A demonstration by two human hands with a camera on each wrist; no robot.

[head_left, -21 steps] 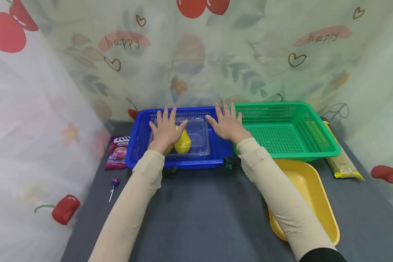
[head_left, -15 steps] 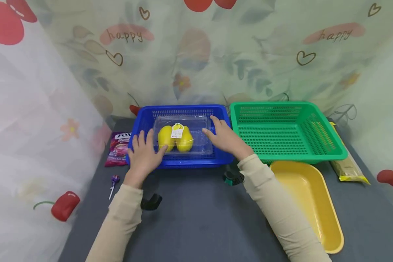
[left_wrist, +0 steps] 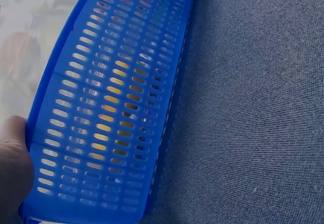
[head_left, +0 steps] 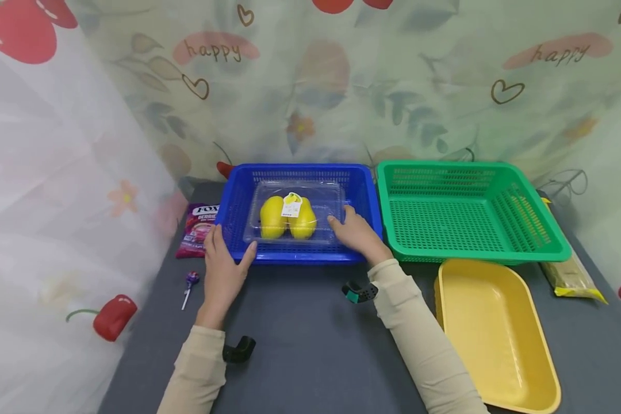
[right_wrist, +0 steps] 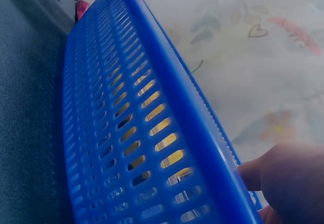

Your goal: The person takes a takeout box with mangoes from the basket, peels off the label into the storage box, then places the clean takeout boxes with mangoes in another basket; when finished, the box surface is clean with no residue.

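In the head view my left hand (head_left: 225, 279) is at the front left corner of a blue plastic basket (head_left: 315, 257). Its fingers extend along the outside and its thumb reaches over the front rim. My right hand (head_left: 359, 233) reaches over the basket's right part, thumb and forefinger beside the right edge of a clear plastic box (head_left: 325, 213); its other fingers are partly hidden. Inside the box, two smooth yellow fruits (head_left: 273, 217) lie under a white label (head_left: 292, 206). The right wrist view has my right hand (right_wrist: 291, 178) at the rim's inner side.
A green basket (head_left: 476, 256) stands right of the blue one, a yellow tray (head_left: 497, 333) before it. A yellow-ended packet (head_left: 574, 279) lies far right. Left are a candy bag (head_left: 194, 233) and a lollipop (head_left: 190, 282). A printed curtain (head_left: 310, 103) hangs behind.
Both spread hands have come down and back from over the blue basket, the left to its front left corner, the right to the box's right edge. The view has shifted slightly.
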